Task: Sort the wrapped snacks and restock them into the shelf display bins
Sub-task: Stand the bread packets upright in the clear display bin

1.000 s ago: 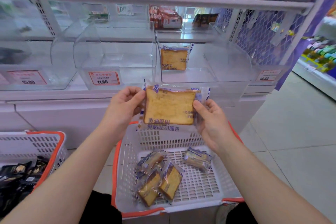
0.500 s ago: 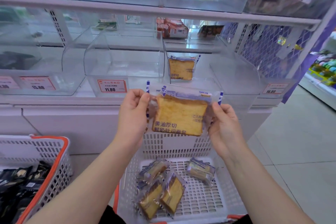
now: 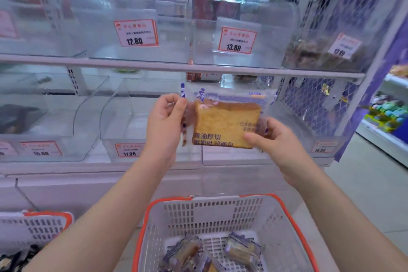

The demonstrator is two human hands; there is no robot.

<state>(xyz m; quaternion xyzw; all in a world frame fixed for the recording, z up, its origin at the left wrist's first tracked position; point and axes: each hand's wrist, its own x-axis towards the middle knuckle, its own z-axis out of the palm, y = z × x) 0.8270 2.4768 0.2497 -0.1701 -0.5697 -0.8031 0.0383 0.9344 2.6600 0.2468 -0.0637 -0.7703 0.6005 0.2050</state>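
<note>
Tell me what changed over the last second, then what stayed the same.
The wrapped toast slice was lifted from just above the white basket up in front of the lower shelf bins. Left hand and right hand rose with it. Unchanged: both hands still pinch the wrapper's side edges, nothing was released, and other packets still lie in the basket.

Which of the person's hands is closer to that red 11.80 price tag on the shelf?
Left. The left hand is just above and right of the 11.80 tag; the right hand is far off to its right, past the bread packet.
</note>
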